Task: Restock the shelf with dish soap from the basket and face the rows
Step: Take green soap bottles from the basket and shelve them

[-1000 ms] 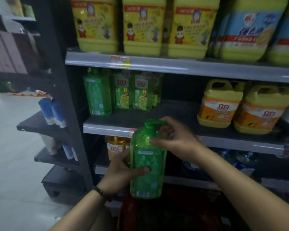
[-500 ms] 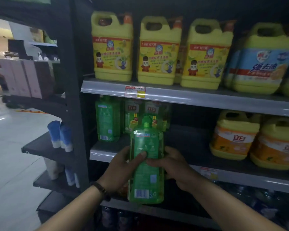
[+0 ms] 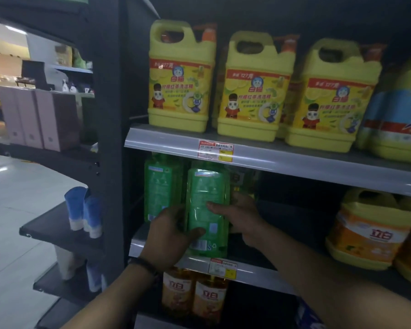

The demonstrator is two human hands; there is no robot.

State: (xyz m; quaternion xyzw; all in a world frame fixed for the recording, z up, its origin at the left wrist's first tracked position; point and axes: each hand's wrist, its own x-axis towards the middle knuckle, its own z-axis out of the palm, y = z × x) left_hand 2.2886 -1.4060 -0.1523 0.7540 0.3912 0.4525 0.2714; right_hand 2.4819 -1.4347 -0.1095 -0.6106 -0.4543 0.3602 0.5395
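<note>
Green neighbour bottle [image 3: 163,186] stands just left, more green bottles packed behind, yellow jugs [image 3: 180,79] above, orange jugs [image 3: 370,231] well right. The pump top is hidden under the upper shelf lip and the label is blurred. Green dish soap bottle [image 3: 207,210] is upright at the middle shelf [image 3: 259,274] front edge. Left hand [image 3: 169,236] and right hand [image 3: 240,214] both grip it, thumbs across the front.

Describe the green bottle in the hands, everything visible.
The green bottle is translucent plastic, upright, with its barcode side facing the camera and its top lost in shadow. Its base is at the front edge of the middle shelf. The left hand grips its left side, thumb across the front; the right hand holds its right side. A second green bottle stands beside it.
</note>
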